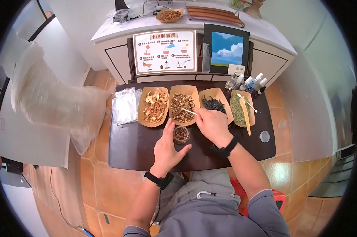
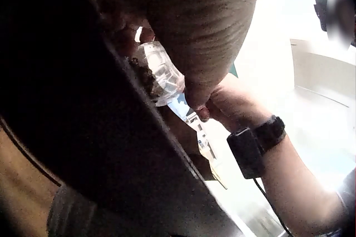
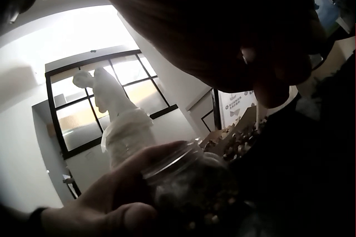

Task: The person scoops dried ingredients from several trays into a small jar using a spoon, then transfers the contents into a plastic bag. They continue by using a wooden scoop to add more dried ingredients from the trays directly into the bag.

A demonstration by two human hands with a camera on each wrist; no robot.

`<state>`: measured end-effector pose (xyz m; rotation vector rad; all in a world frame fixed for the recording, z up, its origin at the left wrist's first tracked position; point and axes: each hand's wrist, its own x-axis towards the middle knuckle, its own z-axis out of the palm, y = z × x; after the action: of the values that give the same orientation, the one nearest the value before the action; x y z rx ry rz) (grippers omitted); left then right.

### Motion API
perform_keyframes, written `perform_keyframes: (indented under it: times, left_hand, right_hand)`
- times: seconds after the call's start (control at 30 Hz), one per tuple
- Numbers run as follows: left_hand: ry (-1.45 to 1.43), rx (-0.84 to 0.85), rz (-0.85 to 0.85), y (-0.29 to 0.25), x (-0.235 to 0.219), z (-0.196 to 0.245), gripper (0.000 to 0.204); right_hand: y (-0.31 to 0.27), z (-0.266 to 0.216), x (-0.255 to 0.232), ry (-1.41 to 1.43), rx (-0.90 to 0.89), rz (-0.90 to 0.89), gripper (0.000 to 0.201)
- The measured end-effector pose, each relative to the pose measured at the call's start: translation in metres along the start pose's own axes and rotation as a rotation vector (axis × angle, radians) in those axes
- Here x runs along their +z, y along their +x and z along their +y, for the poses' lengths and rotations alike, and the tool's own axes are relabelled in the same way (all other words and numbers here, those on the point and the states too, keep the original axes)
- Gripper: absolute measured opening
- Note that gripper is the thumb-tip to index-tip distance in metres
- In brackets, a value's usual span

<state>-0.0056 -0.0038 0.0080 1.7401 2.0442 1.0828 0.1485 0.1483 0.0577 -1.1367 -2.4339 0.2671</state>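
Observation:
My right hand [image 1: 213, 125] pinches a thin pale stick [image 1: 189, 111], probably a small spoon; its far end lies over chopped brown pieces [image 1: 182, 102] in the second paper tray [image 1: 195, 94] from the left. Just in front of that tray stands a clear jar [image 1: 181, 135] partly filled with similar brown bits, seen close up in the right wrist view as a lidless jar [image 3: 189, 176]. Beside it is my left hand [image 1: 167, 148], fingers fairly straight along its left side and thumb spread toward me. A round clear lid [image 1: 264, 136] lies at the table's right.
Other paper trays hold pale slices [image 1: 155, 104], dark strips [image 1: 214, 104] and green dried herb [image 1: 237, 112], with wooden tongs [image 1: 245, 114] across the last. Silvery bags [image 1: 126, 106] lie left, spray bottles [image 1: 249, 83] stand back right. A picture instruction sheet [image 1: 165, 52] stands behind the dark table [image 1: 127, 152].

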Motion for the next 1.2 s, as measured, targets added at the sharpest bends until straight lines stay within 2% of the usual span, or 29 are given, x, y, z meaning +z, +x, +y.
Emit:
perform_keyframes:
  times: [0.17, 0.33, 0.47, 0.57, 0.7, 0.8, 0.87, 0.93, 1.07, 1.17, 1.2]
  left_hand:
    - [-0.056, -0.049, -0.018, 0.002, -0.001, 0.003, 0.103]
    - [-0.053, -0.02, 0.013, 0.001, -0.002, -0.003, 0.098]
    - [-0.043, -0.002, 0.021, 0.001, -0.002, -0.004, 0.094]
    - [-0.098, -0.029, 0.019, 0.003, -0.001, -0.004, 0.09]
    - [-0.126, -0.094, -0.015, 0.004, -0.007, 0.005, 0.086]
    - [-0.123, -0.086, -0.004, 0.003, -0.006, 0.003, 0.085]
    - [-0.133, -0.105, -0.015, 0.002, -0.008, 0.004, 0.084]
    - [-0.117, -0.085, 0.01, 0.001, -0.004, 0.001, 0.083]
    - [-0.101, -0.038, 0.055, 0.003, 0.0, -0.001, 0.081]
    - [-0.098, -0.034, 0.062, 0.002, 0.001, -0.002, 0.081]
    - [-0.1, -0.037, 0.062, 0.002, 0.001, -0.002, 0.081]
  right_hand:
    - [0.003, -0.008, -0.003, 0.139, -0.101, 0.151, 0.015]
    - [-0.002, -0.008, 0.005, 0.107, -0.209, 0.024, 0.015]
    - [-0.003, 0.001, -0.009, 0.042, -0.134, 0.003, 0.017]
    - [0.005, 0.003, -0.014, 0.101, -0.097, 0.066, 0.017]
    - [0.019, 0.002, 0.003, 0.123, -0.099, 0.159, 0.017]
    - [0.018, 0.009, 0.017, 0.053, -0.12, 0.112, 0.018]
    - [0.007, 0.012, 0.01, -0.001, -0.167, -0.008, 0.02]
    - [0.004, 0.012, 0.001, 0.01, -0.15, -0.011, 0.019]
    - [0.008, 0.018, -0.006, 0.043, -0.075, 0.116, 0.018]
    - [0.009, 0.021, 0.006, -0.03, -0.052, 0.108, 0.019]
    - [0.005, 0.019, 0.005, -0.018, -0.045, 0.045, 0.019]
